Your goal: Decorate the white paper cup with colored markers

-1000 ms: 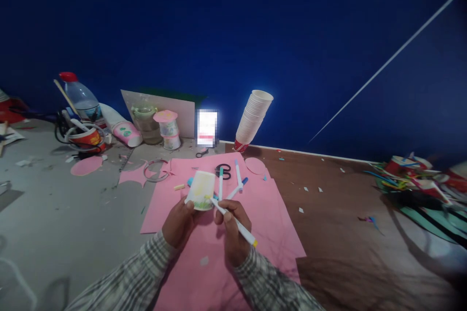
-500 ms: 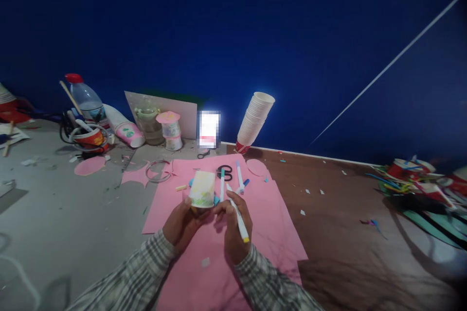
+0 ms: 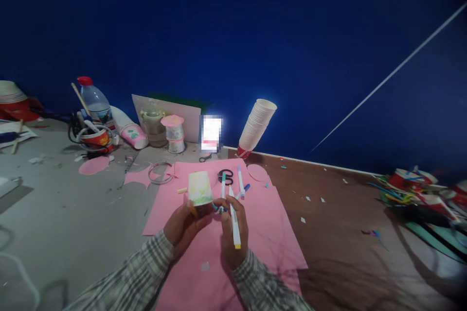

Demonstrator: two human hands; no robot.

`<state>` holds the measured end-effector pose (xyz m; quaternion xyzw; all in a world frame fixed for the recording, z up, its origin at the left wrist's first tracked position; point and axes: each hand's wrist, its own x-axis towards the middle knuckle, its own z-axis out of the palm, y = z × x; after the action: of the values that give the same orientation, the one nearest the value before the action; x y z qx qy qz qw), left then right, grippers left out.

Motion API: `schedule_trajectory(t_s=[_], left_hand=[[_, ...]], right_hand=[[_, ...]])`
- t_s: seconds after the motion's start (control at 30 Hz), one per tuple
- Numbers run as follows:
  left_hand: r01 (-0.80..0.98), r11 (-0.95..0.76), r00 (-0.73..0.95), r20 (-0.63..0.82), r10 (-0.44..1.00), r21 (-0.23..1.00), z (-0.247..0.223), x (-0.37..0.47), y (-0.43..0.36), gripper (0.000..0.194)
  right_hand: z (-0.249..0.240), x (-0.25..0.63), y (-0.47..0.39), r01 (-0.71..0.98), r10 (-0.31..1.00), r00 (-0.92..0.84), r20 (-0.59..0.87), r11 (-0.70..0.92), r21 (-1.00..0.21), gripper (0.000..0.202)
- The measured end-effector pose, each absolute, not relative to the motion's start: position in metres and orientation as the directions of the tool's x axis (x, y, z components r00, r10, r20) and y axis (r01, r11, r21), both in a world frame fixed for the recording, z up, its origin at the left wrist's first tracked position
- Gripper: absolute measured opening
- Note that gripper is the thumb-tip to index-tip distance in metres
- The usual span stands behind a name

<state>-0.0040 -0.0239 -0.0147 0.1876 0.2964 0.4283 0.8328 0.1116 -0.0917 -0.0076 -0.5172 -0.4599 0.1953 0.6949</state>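
Note:
My left hand (image 3: 185, 227) grips a white paper cup (image 3: 200, 188) near its rim; the cup is upside down and bears yellow and green marks. In my right hand (image 3: 235, 231) is a white marker (image 3: 235, 226) with a yellow end, its tip pointing up and away. The right fingertips are close to the cup's lower right edge. Behind the hands, black-handled scissors (image 3: 229, 176), a green-capped marker (image 3: 223, 184) and a pale purple-capped marker (image 3: 241, 182) lie on pink paper (image 3: 270, 233).
A leaning stack of paper cups (image 3: 257, 126) stands by the blue wall. Farther left are a decorated cup stack (image 3: 175, 135), a jar (image 3: 153, 129), a bottle (image 3: 95, 104) and a pen cup (image 3: 95, 140). More craft materials lie at the far right.
The cup has shifted slightly left and tilted a little. My right hand has moved left, and its marker stands more upright. The whole view has shifted slightly.

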Motion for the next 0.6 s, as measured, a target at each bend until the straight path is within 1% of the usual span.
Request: schedule_trajectory(t_s=[0.13,0.27,0.37,0.5,0.6], left_hand=[[-0.599,0.568,0.466,-0.331,0.82,0.564,-0.0165,-0.0036,-0.0228,0.046],[-0.562,0.613,0.517,-0.343,0.784,0.555,-0.0185,-0.0031,-0.02,0.043],[-0.521,0.649,0.564,-0.347,0.75,0.555,-0.0176,-0.0036,-0.0194,0.039],[-0.45,0.685,0.631,-0.339,0.698,0.572,-0.0151,-0.0048,-0.0216,0.05],[-0.411,0.691,0.66,-0.329,0.676,0.595,-0.015,-0.0052,-0.023,0.054]], right_hand=[[-0.01,0.1124,-0.091,0.221,0.746,0.484,0.457,0.401,-0.889,0.034],[-0.0107,0.1117,-0.0902,0.232,0.751,0.492,0.44,0.374,-0.898,0.032],[-0.0075,0.1108,-0.0905,0.255,0.749,0.482,0.454,0.376,-0.891,0.031],[-0.0024,0.1105,-0.0918,0.279,0.74,0.472,0.48,0.391,-0.877,0.032],[-0.0018,0.1112,-0.0922,0.325,0.737,0.451,0.503,0.389,-0.862,0.031]])
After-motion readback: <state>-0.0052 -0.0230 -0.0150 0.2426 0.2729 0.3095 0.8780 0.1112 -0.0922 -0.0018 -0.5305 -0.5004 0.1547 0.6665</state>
